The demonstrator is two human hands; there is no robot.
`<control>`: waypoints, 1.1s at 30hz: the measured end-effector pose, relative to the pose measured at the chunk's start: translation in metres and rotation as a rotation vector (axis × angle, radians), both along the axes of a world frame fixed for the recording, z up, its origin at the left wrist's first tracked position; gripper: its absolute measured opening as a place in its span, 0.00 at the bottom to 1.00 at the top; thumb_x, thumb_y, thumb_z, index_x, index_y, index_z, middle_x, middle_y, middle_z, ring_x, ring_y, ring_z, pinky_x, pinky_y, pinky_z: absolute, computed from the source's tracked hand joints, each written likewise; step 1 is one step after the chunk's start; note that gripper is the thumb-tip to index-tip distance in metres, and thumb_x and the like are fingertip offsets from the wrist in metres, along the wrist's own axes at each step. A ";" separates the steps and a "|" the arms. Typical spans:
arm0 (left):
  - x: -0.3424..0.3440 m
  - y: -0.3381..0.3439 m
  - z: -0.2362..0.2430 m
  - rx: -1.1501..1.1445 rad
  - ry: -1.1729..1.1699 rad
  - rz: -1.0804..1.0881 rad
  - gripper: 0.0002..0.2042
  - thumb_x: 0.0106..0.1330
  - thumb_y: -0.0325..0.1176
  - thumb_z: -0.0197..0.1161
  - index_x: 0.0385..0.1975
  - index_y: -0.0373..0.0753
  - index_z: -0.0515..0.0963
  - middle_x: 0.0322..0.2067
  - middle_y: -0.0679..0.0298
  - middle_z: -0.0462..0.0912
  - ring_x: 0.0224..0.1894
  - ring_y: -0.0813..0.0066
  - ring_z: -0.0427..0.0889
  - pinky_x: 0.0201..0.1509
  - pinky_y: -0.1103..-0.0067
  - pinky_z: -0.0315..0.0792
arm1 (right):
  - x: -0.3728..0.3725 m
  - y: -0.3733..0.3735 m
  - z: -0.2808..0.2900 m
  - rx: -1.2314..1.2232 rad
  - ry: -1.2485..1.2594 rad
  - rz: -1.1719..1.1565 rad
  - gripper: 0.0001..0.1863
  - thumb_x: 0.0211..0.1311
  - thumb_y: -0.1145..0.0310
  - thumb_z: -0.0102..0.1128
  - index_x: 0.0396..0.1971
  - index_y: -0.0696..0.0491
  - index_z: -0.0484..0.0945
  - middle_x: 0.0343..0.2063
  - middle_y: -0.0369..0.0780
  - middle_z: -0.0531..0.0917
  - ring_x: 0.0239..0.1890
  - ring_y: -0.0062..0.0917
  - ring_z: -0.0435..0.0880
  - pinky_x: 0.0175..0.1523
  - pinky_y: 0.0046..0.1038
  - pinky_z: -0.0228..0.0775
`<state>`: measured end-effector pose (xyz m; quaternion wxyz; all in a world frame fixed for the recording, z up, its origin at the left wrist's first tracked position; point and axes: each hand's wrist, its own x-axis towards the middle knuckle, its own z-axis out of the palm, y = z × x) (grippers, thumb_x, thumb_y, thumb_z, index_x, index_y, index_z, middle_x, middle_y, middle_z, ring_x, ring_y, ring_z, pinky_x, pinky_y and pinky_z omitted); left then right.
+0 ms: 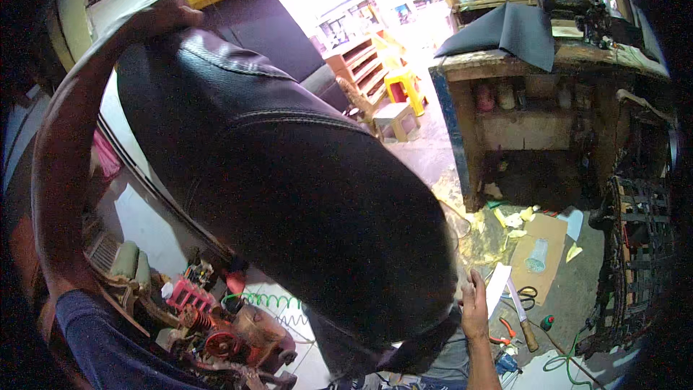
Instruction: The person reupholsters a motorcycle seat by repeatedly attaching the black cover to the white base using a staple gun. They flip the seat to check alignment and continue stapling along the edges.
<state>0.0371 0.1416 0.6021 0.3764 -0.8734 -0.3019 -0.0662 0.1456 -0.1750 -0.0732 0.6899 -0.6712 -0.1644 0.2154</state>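
Note:
A long black leather-covered padded seat [310,188] with pale double stitching stretches across the middle of the view, tilted from upper left to lower right. At its upper end my left hand [173,14] is closed over the edge, arm raised. My right hand [474,310] is beside the lower end, fingers stretched upward and together. Whether its palm presses on the cover I cannot tell. Just right of that hand, a wooden-handled knife [521,310], black-handled scissors [529,296] and orange-handled pliers [505,331] lie on the floor. The seat's underside is hidden.
A worn workbench [455,101] stands at the right, dark cloth [516,32] draped over it. Cardboard [545,245] and foam scraps lie below. A red compressor [245,336] with a green coiled hose [271,300] is at lower left. A yellow stool [408,90] stands behind.

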 end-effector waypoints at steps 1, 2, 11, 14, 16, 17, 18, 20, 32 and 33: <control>-0.025 0.010 0.007 -0.059 0.054 -0.047 0.17 0.64 0.46 0.63 0.23 0.38 0.75 0.19 0.66 0.73 0.21 0.73 0.72 0.29 0.69 0.68 | -0.007 -0.008 -0.025 -0.037 -0.043 0.039 0.32 0.82 0.56 0.49 0.71 0.67 0.64 0.69 0.58 0.70 0.73 0.48 0.68 0.77 0.44 0.56; -0.048 0.020 0.007 -0.151 0.025 -0.119 0.17 0.65 0.45 0.63 0.21 0.39 0.74 0.18 0.68 0.71 0.20 0.75 0.70 0.28 0.70 0.66 | -0.011 -0.009 -0.043 -0.075 -0.243 0.082 0.32 0.82 0.56 0.49 0.71 0.68 0.63 0.70 0.59 0.68 0.74 0.50 0.66 0.78 0.44 0.55; -0.230 0.129 -0.121 -0.465 -0.440 0.227 0.21 0.62 0.43 0.64 0.18 0.29 0.73 0.18 0.68 0.72 0.23 0.75 0.71 0.27 0.69 0.67 | 0.037 0.018 -0.061 -0.006 -0.518 -0.033 0.40 0.81 0.40 0.43 0.72 0.63 0.65 0.72 0.58 0.65 0.76 0.51 0.61 0.80 0.44 0.48; -0.304 0.162 -0.156 -0.381 -0.397 0.507 0.25 0.61 0.51 0.68 0.27 0.27 0.84 0.20 0.60 0.79 0.26 0.71 0.78 0.32 0.67 0.72 | 0.056 0.040 -0.053 0.179 -0.382 -0.044 0.39 0.82 0.41 0.42 0.73 0.62 0.65 0.71 0.54 0.70 0.75 0.45 0.65 0.79 0.40 0.52; -0.350 0.171 -0.182 -0.390 -0.288 0.525 0.23 0.61 0.51 0.68 0.33 0.32 0.88 0.24 0.58 0.85 0.28 0.69 0.82 0.35 0.65 0.75 | 0.062 0.059 -0.048 0.311 0.143 0.025 0.40 0.81 0.39 0.40 0.77 0.57 0.61 0.75 0.48 0.65 0.77 0.42 0.62 0.80 0.40 0.52; -0.370 0.169 -0.196 -0.382 -0.113 0.420 0.19 0.63 0.49 0.66 0.36 0.37 0.89 0.26 0.58 0.88 0.29 0.68 0.84 0.35 0.66 0.76 | 0.057 0.068 -0.047 0.453 0.332 0.089 0.40 0.81 0.38 0.40 0.78 0.54 0.60 0.76 0.46 0.65 0.78 0.40 0.62 0.80 0.40 0.52; -0.383 0.165 -0.210 -0.467 -0.245 0.488 0.17 0.64 0.47 0.64 0.40 0.40 0.89 0.30 0.58 0.89 0.32 0.66 0.86 0.39 0.66 0.77 | 0.052 0.078 -0.045 0.580 0.533 0.136 0.40 0.80 0.37 0.40 0.79 0.50 0.58 0.77 0.43 0.64 0.78 0.39 0.62 0.80 0.41 0.53; -0.398 0.149 -0.251 -0.511 -0.210 0.534 0.17 0.65 0.44 0.61 0.48 0.45 0.88 0.37 0.58 0.92 0.39 0.63 0.89 0.45 0.66 0.78 | 0.015 0.090 -0.044 0.910 0.923 0.250 0.39 0.79 0.36 0.43 0.79 0.42 0.58 0.77 0.39 0.64 0.77 0.39 0.64 0.79 0.45 0.55; -0.332 0.027 -0.473 -1.427 -0.770 0.645 0.40 0.77 0.69 0.43 0.70 0.38 0.74 0.61 0.56 0.82 0.61 0.66 0.80 0.68 0.69 0.71 | 0.076 0.151 0.031 0.433 0.168 -0.004 0.48 0.76 0.41 0.56 0.78 0.62 0.51 0.76 0.51 0.61 0.78 0.38 0.59 0.81 0.38 0.49; -0.323 0.026 -0.491 -1.528 -0.816 0.554 0.43 0.75 0.73 0.41 0.71 0.39 0.73 0.63 0.56 0.80 0.63 0.65 0.79 0.69 0.68 0.70 | 0.096 0.147 0.036 0.440 0.046 0.081 0.47 0.77 0.43 0.57 0.77 0.65 0.55 0.72 0.51 0.68 0.72 0.36 0.69 0.75 0.34 0.62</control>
